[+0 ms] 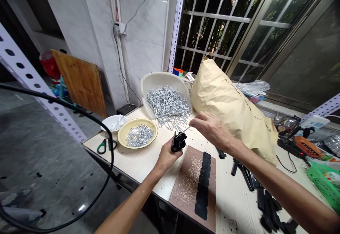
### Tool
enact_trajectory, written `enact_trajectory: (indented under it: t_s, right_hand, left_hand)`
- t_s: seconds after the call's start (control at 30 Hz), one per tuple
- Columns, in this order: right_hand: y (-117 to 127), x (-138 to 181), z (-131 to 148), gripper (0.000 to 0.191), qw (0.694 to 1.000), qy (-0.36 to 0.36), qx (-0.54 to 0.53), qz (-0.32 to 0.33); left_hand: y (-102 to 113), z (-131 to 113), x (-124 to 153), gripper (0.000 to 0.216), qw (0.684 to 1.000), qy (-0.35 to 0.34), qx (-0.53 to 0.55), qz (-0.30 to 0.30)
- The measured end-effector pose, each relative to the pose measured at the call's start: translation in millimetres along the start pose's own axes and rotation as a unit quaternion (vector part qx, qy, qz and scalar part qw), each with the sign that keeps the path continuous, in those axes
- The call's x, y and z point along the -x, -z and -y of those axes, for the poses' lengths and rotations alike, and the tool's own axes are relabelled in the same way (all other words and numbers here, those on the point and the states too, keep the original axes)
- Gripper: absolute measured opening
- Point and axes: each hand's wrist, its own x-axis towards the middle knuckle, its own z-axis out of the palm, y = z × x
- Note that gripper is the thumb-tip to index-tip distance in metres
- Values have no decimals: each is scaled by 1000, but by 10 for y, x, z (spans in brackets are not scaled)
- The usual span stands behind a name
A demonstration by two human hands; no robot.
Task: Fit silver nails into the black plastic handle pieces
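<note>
My left hand (167, 158) grips a small black plastic part (178, 143) above the table. Pinched between the fingertips of my right hand (212, 129) is a thin metal pin (186, 130), slanting down to the left with its lower end at the top of the black part; whether it has entered a hole cannot be made out. Just behind my hands, a tilted whitish basin (145, 90) holds a heap of similar metal pins (168, 103), some spilling onto the table. Below my hands lies a brown board (183, 182) with a row of flat black pieces (203, 188).
A yellow plate (120, 136) of small shiny metal pieces, a white bowl (106, 123) and green-handled scissors (102, 147) are at left. A large paper sack (225, 99) stands behind my right arm. Black plastic parts (268, 205) and a green basket (321, 184) lie right. A cable (111, 156) loops at left.
</note>
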Motion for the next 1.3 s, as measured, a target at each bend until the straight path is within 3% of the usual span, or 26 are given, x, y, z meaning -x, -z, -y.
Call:
enact_trajectory:
  t_s: [0.1,0.17,0.27,0.33,0.4,0.43,0.57,0.73,0.83,0.93,1.03,1.17,1.3]
  right_hand:
    - [-18,-78,52,23,997,56,-29,48]
    - [-61,-130,13,21,988,76,-106,78]
    - [-282,-173,-208,35,972,7,-221,82]
    - [-567,-157,-415,37,972,-106,-184,98]
    - [-927,-102,-592,38,956,-224,-59,182]
    - [-1114,-65,-649,36,948,-245,-35,202]
    - [-1725,83,-646,27,936,-267,12,228]
    - [-2000,202,-533,26,933,-278,42,226]
    - [-1935,268,-584,24,934,-279,46,220]
    - [-1691,314,-655,22,942,-274,45,190]
    - [-1271,306,-655,25,960,-253,26,120]
    - [-592,242,-465,25,989,-109,-91,-46]
    - [-93,239,-191,23,996,-37,-65,-47]
  left_hand:
    - [-11,-33,-3,21,1000,-11,-26,9]
    - [-13,-67,11,23,1000,-16,-27,2]
    - [4,-124,54,25,1000,-5,6,-17]
    - [30,-151,80,27,999,22,33,-32]
    - [63,-163,83,30,997,45,55,-41]
    - [81,-163,73,30,995,55,65,-44]
    - [142,-111,-37,34,984,101,133,-63]
    - [156,-6,-143,40,966,140,212,-41]
    - [127,8,-150,42,958,152,238,-40]
    - [107,1,-155,43,953,162,256,-26]
    - [89,-6,-169,43,955,176,237,-1]
    - [-7,-61,-178,38,971,162,175,20]
    - [-143,-186,-151,32,983,142,109,38]
